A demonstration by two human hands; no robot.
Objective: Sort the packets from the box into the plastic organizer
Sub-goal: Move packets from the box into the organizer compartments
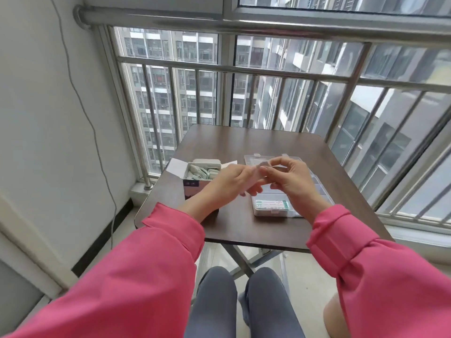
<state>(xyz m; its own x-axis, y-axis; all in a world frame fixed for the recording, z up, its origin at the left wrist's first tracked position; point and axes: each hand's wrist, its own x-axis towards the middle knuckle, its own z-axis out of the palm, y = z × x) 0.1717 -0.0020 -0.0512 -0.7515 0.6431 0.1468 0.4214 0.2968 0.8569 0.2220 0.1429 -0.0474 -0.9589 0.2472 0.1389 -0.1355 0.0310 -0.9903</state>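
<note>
The right hand [290, 184] hides the middle of the organizer [271, 206] and the left wrist covers the box's [195, 189] near right corner, while the pale packet [253, 176] pinched between both hands is motion-blurred, its print unreadable.

Dark brown table [244, 147] on crossed metal legs, steel window railing [244, 69], thin cable [73, 76] down white wall

Brown table [244, 147] — box [195, 189], plastic organizer [271, 212]
</note>
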